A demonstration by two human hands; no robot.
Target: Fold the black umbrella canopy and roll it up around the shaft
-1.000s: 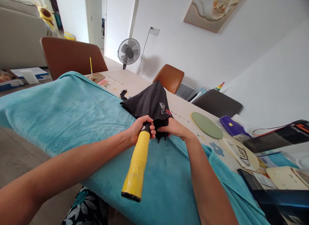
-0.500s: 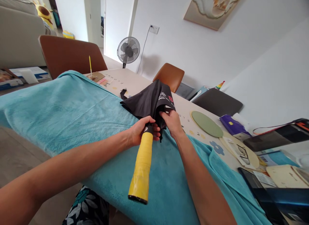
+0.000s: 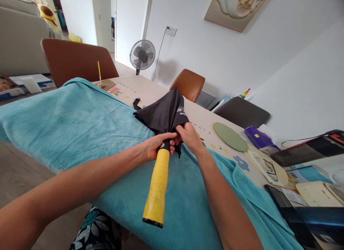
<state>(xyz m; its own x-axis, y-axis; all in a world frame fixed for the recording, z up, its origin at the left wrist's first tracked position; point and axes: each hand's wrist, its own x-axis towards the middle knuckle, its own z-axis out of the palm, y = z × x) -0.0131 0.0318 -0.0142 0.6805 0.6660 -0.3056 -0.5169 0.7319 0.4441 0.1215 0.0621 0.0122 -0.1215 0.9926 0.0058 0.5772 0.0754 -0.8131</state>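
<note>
A black umbrella (image 3: pixel 161 112) with white print lies folded loosely over the table, its yellow-wrapped handle (image 3: pixel 157 187) pointing toward me. My left hand (image 3: pixel 159 145) is closed around the black collar just above the yellow grip. Close beside it, my right hand (image 3: pixel 188 136) pinches the lower edge of the umbrella's cloth on the right side. The fingertips of both hands nearly meet, and part of the cloth there is hidden by them. A black strap end sticks out at the umbrella's far left.
A turquoise blanket (image 3: pixel 88 117) covers the near part of the table (image 3: pixel 158 86). To the right are a green oval mat (image 3: pixel 230 136), a purple pack (image 3: pixel 259 139), glasses (image 3: pixel 270 170) and a dark tablet (image 3: pixel 287 214). Chairs and a fan (image 3: pixel 142 54) stand beyond.
My right hand has drawn the cloth's right flap inward and down, closer to my left hand. The red lettering on the cloth is now out of sight. My left hand keeps its hold.
</note>
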